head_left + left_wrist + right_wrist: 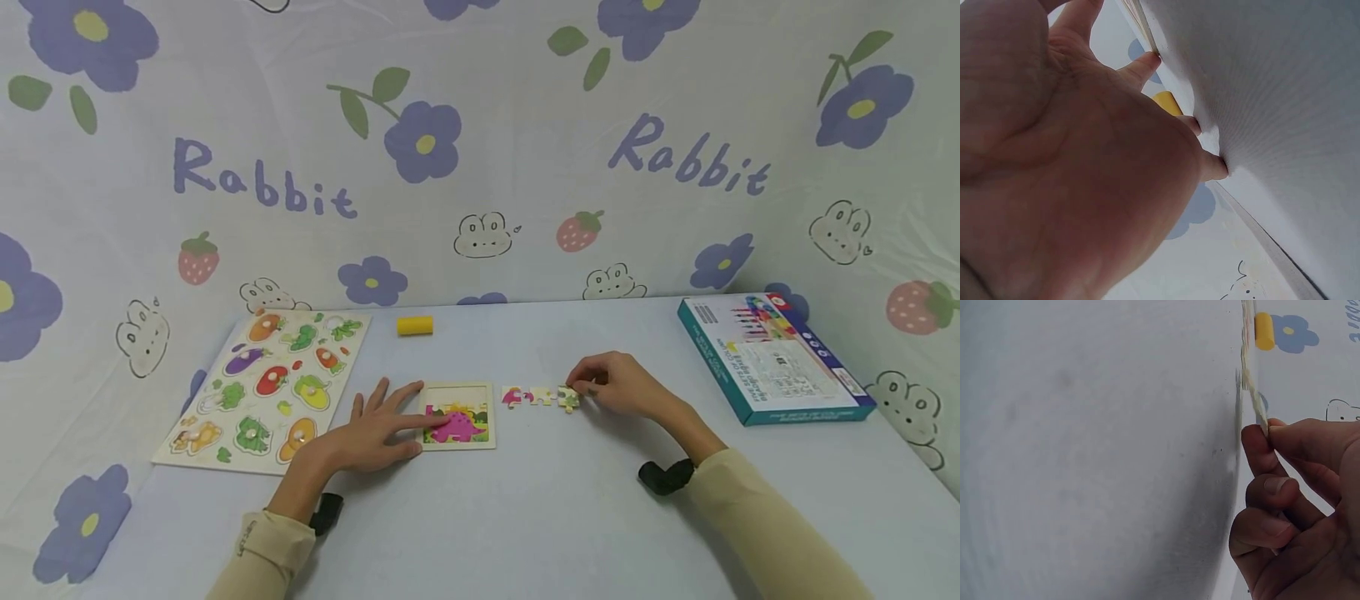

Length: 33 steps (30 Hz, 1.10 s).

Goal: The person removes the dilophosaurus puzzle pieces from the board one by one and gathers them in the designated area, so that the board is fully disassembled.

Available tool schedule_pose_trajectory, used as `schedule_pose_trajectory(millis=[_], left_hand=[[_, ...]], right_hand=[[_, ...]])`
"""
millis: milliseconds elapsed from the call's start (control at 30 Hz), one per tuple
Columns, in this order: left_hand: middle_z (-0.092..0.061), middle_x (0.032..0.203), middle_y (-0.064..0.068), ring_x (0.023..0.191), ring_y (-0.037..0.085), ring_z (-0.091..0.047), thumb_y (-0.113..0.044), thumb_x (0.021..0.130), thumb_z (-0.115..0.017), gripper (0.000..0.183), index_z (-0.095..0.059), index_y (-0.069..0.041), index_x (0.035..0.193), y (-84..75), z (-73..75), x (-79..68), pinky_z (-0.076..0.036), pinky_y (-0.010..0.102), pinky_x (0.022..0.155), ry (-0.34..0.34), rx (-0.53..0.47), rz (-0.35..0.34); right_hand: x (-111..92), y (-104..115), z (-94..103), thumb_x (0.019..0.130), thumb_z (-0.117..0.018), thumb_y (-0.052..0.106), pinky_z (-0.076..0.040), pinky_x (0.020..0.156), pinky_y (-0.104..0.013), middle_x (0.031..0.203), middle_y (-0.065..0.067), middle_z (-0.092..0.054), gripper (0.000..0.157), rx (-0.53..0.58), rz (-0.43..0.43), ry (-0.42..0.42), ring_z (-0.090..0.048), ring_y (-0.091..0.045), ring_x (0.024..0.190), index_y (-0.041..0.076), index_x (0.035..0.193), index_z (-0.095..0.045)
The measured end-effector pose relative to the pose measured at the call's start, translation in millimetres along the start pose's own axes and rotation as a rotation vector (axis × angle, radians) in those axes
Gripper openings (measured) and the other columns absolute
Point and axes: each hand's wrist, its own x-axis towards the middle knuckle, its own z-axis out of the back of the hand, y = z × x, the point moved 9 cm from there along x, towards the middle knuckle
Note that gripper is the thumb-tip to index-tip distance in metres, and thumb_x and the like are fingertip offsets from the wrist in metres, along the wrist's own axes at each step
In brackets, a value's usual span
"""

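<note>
Left hand: fingers spread, index finger resting on pink dinosaur picture in small wooden frame, mid-surface. Right hand: thumb and finger pinched puzzle piece, right end of short row; other loose pieces lay between it and frame. Vegetable board lay left, yellow cylinder far beyond frame, coloring box far right.

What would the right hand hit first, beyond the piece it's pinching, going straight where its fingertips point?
Likely the next puzzle piece in the row, immediately left of the pinched piece. Whether the two already touch is unclear.
</note>
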Motion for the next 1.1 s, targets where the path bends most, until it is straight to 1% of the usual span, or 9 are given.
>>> schedule_pose_trajectory(millis=[100,200,300,733,1100], left_hand=[[-0.013,0.180,0.014,0.162,0.059,0.007,-0.031,0.107,-0.059,0.048,-0.056,-0.036,0.154,0.3,-0.1,0.5,0.006,0.086,0.119,-0.004,-0.001,-0.004],[-0.014,0.180,0.014,0.162,0.059,0.007,-0.031,0.107,-0.059,0.048,-0.056,-0.037,0.154,0.2,-0.3,0.5,0.006,0.086,0.119,-0.007,-0.004,-0.006],[-0.014,0.180,0.013,0.162,0.058,0.007,-0.031,0.107,-0.059,0.048,-0.056,-0.037,0.154,0.4,-0.5,0.3,0.006,0.086,0.120,-0.009,-0.001,-0.005],[-0.014,0.180,0.013,0.162,0.058,0.006,-0.030,0.107,-0.059,0.048,-0.055,-0.037,0.154,1.2,-0.8,0.5,0.004,0.086,0.120,-0.014,0.008,-0.002],[-0.014,0.180,0.012,0.162,0.058,0.006,-0.032,0.107,-0.059,0.048,-0.056,-0.038,0.154,1.6,-0.9,1.1,0.005,0.085,0.120,-0.008,0.004,0.005]], right_hand=[[0.4,0.1,0.0,0.101,-0.069,0.009,-0.055,0.084,-0.033,0.106,-0.004,-0.079,0.013,-0.020,0.007,0.003,-0.063,-0.016,0.092,0.013,0.108,-0.079],[0.8,-0.3,-0.8,0.101,-0.069,0.011,-0.049,0.074,-0.027,0.101,-0.002,-0.077,0.012,-0.042,0.009,0.008,-0.058,-0.015,0.085,0.013,0.109,-0.079],[1.4,-1.4,-1.9,0.102,-0.068,0.012,-0.046,0.070,-0.025,0.097,-0.002,-0.075,0.012,-0.054,0.008,0.011,-0.056,-0.015,0.082,0.013,0.109,-0.078],[3.2,-2.0,-3.1,0.102,-0.067,0.011,-0.046,0.069,-0.025,0.094,-0.001,-0.074,0.012,-0.066,0.009,0.012,-0.056,-0.014,0.081,0.013,0.108,-0.078],[4.3,-2.6,-3.9,0.102,-0.066,0.009,-0.045,0.069,-0.025,0.092,-0.001,-0.073,0.013,-0.071,0.004,0.015,-0.055,-0.014,0.081,0.012,0.108,-0.078]])
